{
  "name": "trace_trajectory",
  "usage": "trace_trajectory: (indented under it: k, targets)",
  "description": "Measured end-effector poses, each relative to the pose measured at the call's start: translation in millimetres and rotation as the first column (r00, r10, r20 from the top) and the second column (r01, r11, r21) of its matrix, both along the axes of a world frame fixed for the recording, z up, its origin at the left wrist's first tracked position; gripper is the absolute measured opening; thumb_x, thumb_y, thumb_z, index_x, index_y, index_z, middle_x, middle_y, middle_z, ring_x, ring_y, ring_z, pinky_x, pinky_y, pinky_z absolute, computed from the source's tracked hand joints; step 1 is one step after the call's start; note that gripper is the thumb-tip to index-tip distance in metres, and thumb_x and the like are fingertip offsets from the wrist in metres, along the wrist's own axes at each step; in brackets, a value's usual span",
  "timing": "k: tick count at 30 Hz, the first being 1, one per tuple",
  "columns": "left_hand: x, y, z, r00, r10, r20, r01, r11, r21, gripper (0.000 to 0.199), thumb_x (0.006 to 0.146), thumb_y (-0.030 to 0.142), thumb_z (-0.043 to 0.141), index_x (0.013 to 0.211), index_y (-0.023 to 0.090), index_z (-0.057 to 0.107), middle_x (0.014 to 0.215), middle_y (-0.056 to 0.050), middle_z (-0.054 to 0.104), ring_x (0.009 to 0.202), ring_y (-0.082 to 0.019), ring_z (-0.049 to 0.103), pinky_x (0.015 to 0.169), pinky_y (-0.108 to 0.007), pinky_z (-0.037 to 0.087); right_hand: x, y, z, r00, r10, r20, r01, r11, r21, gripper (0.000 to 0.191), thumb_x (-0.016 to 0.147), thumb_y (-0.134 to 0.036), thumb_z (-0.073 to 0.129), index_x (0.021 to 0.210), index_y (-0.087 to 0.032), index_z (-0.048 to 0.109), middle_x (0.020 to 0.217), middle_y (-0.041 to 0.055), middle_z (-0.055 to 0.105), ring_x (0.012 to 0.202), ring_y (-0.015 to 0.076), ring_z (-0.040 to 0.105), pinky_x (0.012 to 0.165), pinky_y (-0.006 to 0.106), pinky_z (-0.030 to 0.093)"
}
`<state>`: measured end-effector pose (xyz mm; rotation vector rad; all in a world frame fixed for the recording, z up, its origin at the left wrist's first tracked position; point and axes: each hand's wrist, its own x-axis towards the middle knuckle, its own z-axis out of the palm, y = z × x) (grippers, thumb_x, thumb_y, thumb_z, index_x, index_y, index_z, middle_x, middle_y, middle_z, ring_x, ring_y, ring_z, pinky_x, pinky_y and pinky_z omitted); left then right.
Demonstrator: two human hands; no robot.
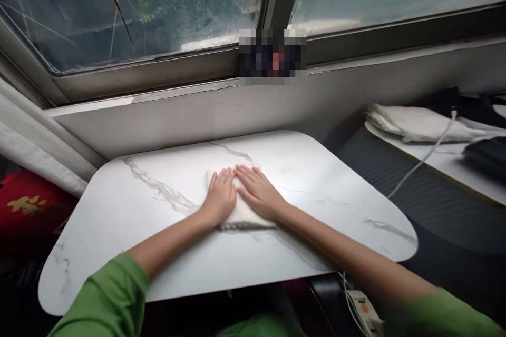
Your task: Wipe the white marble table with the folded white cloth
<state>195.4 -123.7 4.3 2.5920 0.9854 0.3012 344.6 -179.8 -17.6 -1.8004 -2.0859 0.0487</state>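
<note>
A folded white cloth lies flat near the middle of the white marble-patterned table. My left hand rests palm down on the cloth's left side, its fingers stretched out and pointing away from me. On the right side of the cloth, my right hand also lies flat with straight fingers. The fingertips of both hands come close together near the cloth's far edge. Part of the cloth is hidden under the hands.
Behind the table run a wall and a window frame. A white curtain and a red item with gold print are at the left. White fabric and a cable lie at the right. A power strip sits below.
</note>
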Motion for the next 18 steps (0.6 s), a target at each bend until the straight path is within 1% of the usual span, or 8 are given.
trace_trajectory:
  k: [3, 5, 7, 10, 12, 14, 16, 18]
  targets:
    - [36, 53, -5.9, 0.996, 0.086, 0.009, -0.086, 0.981, 0.173, 0.048, 0.096, 0.015, 0.028, 0.141, 0.005, 0.041, 0.149, -0.012, 0.040, 0.142, -0.019, 0.031, 0.120, -0.039, 0.016, 23, 63, 4.1, 0.998, -0.063, 0.009, 0.064, 0.998, -0.025, 0.053, 0.096, -0.029, 0.029, 0.143, -0.006, 0.042, 0.150, 0.0141, 0.040, 0.141, 0.0234, 0.032, 0.116, 0.045, 0.023]
    - [55, 82, -5.6, 0.995, 0.103, -0.007, -0.098, 0.964, 0.249, 0.045, 0.096, 0.016, 0.030, 0.138, 0.006, 0.044, 0.146, -0.013, 0.045, 0.138, -0.021, 0.037, 0.118, -0.040, 0.021, 35, 94, 8.7, 0.994, -0.107, 0.030, 0.108, 0.994, -0.025, 0.052, 0.095, -0.025, 0.029, 0.140, -0.005, 0.045, 0.147, 0.0147, 0.043, 0.138, 0.0232, 0.036, 0.115, 0.043, 0.025]
    - [68, 102, -4.6, 0.995, 0.101, -0.016, -0.092, 0.953, 0.287, 0.043, 0.096, 0.017, 0.031, 0.135, 0.007, 0.047, 0.143, -0.014, 0.048, 0.136, -0.021, 0.041, 0.117, -0.041, 0.023, 44, 114, 11.9, 0.992, -0.121, 0.042, 0.121, 0.993, -0.009, 0.051, 0.095, -0.024, 0.030, 0.139, -0.005, 0.046, 0.146, 0.0146, 0.045, 0.137, 0.0225, 0.038, 0.114, 0.041, 0.025]
    - [79, 120, -5.0, 0.995, 0.101, -0.010, -0.093, 0.946, 0.311, 0.042, 0.095, 0.016, 0.031, 0.133, 0.006, 0.047, 0.143, -0.015, 0.048, 0.135, -0.022, 0.040, 0.116, -0.042, 0.022, 53, 129, 11.5, 0.992, -0.107, 0.065, 0.105, 0.994, 0.026, 0.051, 0.095, -0.024, 0.030, 0.139, -0.003, 0.045, 0.147, 0.0153, 0.044, 0.138, 0.0228, 0.036, 0.114, 0.040, 0.023]
    - [80, 123, -6.0, 0.994, 0.105, -0.016, -0.094, 0.943, 0.320, 0.043, 0.095, 0.016, 0.031, 0.134, 0.007, 0.047, 0.144, -0.014, 0.048, 0.136, -0.021, 0.039, 0.116, -0.041, 0.021, 55, 130, 9.0, 0.991, -0.102, 0.088, 0.099, 0.994, 0.036, 0.052, 0.095, -0.024, 0.029, 0.140, -0.002, 0.043, 0.148, 0.0160, 0.043, 0.138, 0.0237, 0.035, 0.114, 0.042, 0.022]
    - [79, 117, -6.4, 0.994, 0.099, -0.037, -0.082, 0.943, 0.321, 0.044, 0.095, 0.015, 0.031, 0.136, 0.008, 0.046, 0.145, -0.013, 0.046, 0.137, -0.021, 0.038, 0.117, -0.041, 0.020, 55, 123, 6.6, 0.989, -0.108, 0.097, 0.106, 0.994, 0.025, 0.053, 0.095, -0.025, 0.028, 0.142, -0.001, 0.041, 0.149, 0.0164, 0.040, 0.140, 0.0242, 0.033, 0.115, 0.043, 0.021]
    - [76, 100, -6.1, 0.994, 0.089, -0.064, -0.065, 0.948, 0.312, 0.046, 0.095, 0.016, 0.031, 0.138, 0.008, 0.044, 0.147, -0.012, 0.043, 0.139, -0.020, 0.036, 0.118, -0.041, 0.019, 55, 107, 4.6, 0.990, -0.108, 0.093, 0.109, 0.994, -0.001, 0.055, 0.096, -0.025, 0.028, 0.143, -0.001, 0.039, 0.151, 0.0166, 0.037, 0.141, 0.0240, 0.031, 0.116, 0.044, 0.020]
    - [72, 73, -5.4, 0.993, 0.074, -0.089, -0.045, 0.954, 0.298, 0.049, 0.095, 0.017, 0.030, 0.141, 0.005, 0.040, 0.150, -0.013, 0.039, 0.141, -0.021, 0.032, 0.119, -0.041, 0.017, 56, 80, 2.5, 0.993, -0.084, 0.086, 0.086, 0.996, -0.013, 0.055, 0.096, -0.027, 0.027, 0.144, -0.002, 0.038, 0.152, 0.0163, 0.035, 0.142, 0.0237, 0.030, 0.117, 0.046, 0.021]
